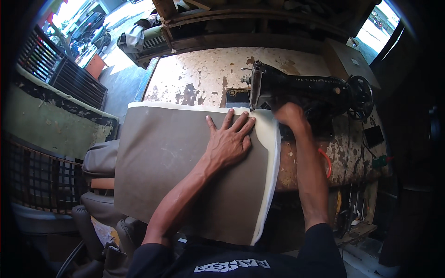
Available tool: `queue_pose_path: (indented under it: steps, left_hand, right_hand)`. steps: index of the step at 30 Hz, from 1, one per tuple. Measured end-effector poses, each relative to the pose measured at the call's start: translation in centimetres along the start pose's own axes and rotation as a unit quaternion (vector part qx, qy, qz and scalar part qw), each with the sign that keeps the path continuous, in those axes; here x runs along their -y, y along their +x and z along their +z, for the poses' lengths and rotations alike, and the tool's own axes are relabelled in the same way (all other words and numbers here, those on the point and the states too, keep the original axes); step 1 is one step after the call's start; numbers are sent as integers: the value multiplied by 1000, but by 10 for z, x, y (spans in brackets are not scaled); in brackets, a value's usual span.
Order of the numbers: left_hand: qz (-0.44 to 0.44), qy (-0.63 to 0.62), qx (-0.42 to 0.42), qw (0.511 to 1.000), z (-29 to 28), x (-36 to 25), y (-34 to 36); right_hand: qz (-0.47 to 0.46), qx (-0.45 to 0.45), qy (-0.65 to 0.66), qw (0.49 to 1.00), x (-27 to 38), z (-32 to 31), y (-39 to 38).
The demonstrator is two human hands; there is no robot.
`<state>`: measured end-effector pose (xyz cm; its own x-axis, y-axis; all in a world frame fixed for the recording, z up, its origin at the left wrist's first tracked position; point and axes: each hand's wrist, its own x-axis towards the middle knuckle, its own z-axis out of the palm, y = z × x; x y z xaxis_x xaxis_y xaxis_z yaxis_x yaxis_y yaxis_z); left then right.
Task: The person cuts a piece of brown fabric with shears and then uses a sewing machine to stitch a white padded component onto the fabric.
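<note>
Brown upholstery panel [157, 148] lies in front of the person, most of it spreading toward seven o'clock from the fingertips, with a pale foam layer [264, 132] showing along its far and right-hand edges. The black sewing machine [296, 83] stands at one o'clock on the worn worktable [181, 69], its handwheel [360, 97] at the three o'clock end.

The left hand [230, 142] rests palm down on the panel, fingers extended and spread, pressing rather than gripping; its fingertips reach the far border. From that hand the presser foot [252, 107] sits at one o'clock, just beside the forefinger and over the border. This is the relation that matters most: the far edge runs roughly nine to three o'clock, passing by the foot, and the left hand appears the nearer. The panel looks almost square in the bent view, so its long axis cannot be told.

The right hand [292, 115], at three o'clock from the foot, is blurred below the machine's arm; whether its fingers grip anything cannot be told.
</note>
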<state>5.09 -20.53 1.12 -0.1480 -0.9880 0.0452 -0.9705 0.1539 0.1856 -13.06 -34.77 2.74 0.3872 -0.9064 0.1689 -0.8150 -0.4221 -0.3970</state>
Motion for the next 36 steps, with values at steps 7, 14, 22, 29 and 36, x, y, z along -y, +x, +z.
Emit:
queue_pose_path:
  steps: [7, 14, 22, 29, 36]
  left_hand:
    - [12, -16, -1, 1000, 4, -9, 4]
    - [11, -17, 18, 1000, 0, -15, 3]
    - [12, -16, 14, 1000, -1, -14, 18]
    - [11, -19, 6, 1000, 0, -7, 25]
    - [8, -17, 27, 999, -2, -9, 24]
  right_hand:
    - [128, -415, -57, 899, -62, -181, -54]
    - [140, -2, -152, 978, -218, -226, 64]
    - [184, 66, 44, 980, -226, -227, 125]
    - [180, 99, 8, 979, -187, -228, 115]
    - [179, 66, -30, 981, -178, -234, 75]
